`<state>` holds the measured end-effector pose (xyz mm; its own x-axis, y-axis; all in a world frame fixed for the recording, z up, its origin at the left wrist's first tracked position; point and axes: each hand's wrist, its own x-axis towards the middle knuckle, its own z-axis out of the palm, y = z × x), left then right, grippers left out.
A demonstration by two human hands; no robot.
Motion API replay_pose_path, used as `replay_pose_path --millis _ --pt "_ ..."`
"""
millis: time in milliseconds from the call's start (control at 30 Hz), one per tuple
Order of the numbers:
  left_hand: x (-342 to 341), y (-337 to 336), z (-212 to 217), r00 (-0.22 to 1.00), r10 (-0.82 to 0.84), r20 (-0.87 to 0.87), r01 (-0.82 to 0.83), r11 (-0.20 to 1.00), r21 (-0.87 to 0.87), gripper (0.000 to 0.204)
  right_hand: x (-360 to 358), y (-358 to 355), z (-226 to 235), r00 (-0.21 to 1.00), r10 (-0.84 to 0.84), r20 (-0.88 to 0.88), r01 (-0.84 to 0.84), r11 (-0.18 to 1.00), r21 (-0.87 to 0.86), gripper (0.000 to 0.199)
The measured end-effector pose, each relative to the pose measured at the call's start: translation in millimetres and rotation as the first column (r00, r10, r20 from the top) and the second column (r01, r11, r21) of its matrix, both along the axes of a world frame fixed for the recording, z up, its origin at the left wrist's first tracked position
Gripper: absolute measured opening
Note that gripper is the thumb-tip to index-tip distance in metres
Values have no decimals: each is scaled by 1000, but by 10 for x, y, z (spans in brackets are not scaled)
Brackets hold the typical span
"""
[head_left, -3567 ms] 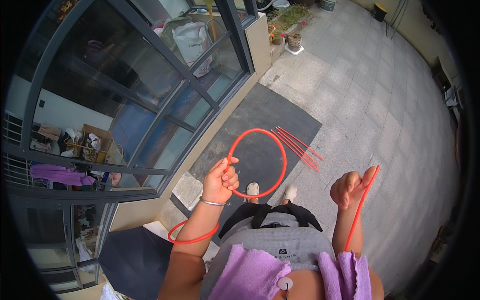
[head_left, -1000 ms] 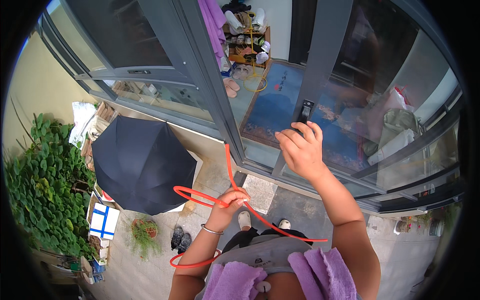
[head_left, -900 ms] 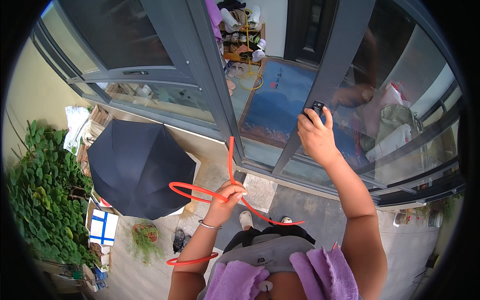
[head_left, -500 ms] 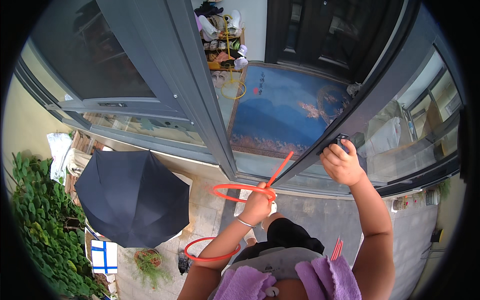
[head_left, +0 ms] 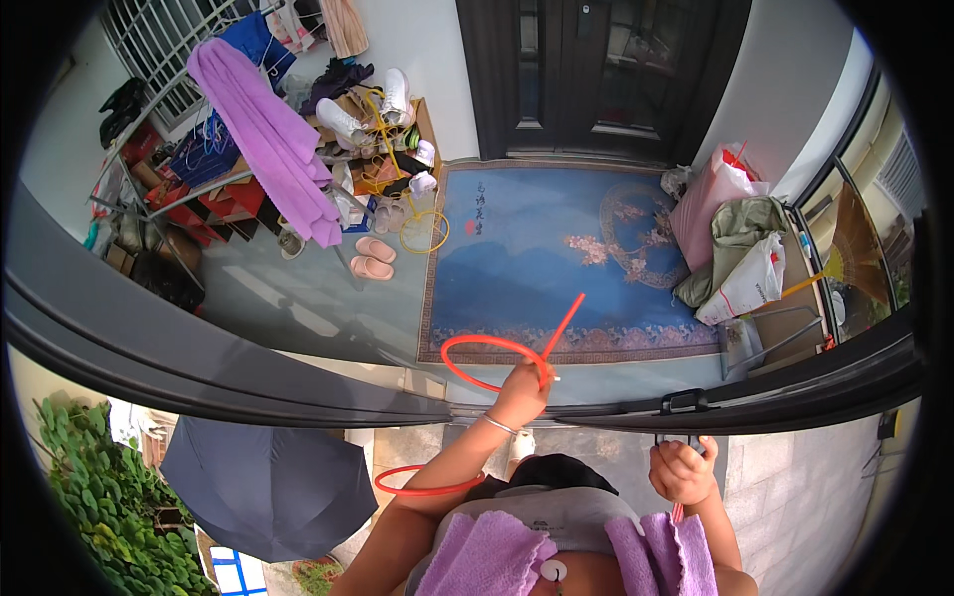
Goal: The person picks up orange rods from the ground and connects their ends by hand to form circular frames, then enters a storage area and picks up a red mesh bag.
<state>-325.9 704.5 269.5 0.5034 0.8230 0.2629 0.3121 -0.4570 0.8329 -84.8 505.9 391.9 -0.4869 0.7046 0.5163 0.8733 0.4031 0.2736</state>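
My left hand (head_left: 524, 392) is closed around thin red tubing (head_left: 479, 340). One loop of it spreads out to the left of the fist and a straight end sticks up above it. Another red ring (head_left: 402, 491) circles my left forearm. Down at the right, my right hand (head_left: 683, 472) curls its fingers round a dark door handle (head_left: 679, 438), close beneath the dark metal door edge (head_left: 586, 415). Another dark latch fitting (head_left: 683, 400) sits on that edge just above.
Beyond the doorway lie a blue patterned rug (head_left: 537, 258), pink slippers (head_left: 373, 258) and a shoe rack (head_left: 383, 139). A purple towel (head_left: 263, 139) hangs over a rail at left. Bags (head_left: 740, 248) stand at right. Outside are a dark umbrella (head_left: 268, 487) and leafy plants (head_left: 109, 497).
The doorway now shows much wider, with the entry room in full view. My right hand has come lower and nearer my body, still at the handle. The left keeps its tubing.
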Motion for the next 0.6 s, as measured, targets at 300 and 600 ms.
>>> replay_pose_path --millis 300,600 --pt "868 1379 511 972 -12 233 69 970 -234 8 112 244 393 832 -193 -521 59 963 -262 23" --pt "1754 2679 483 926 -178 332 282 912 -299 9 756 989 -1105 374 -906 198 681 123 -722 48"
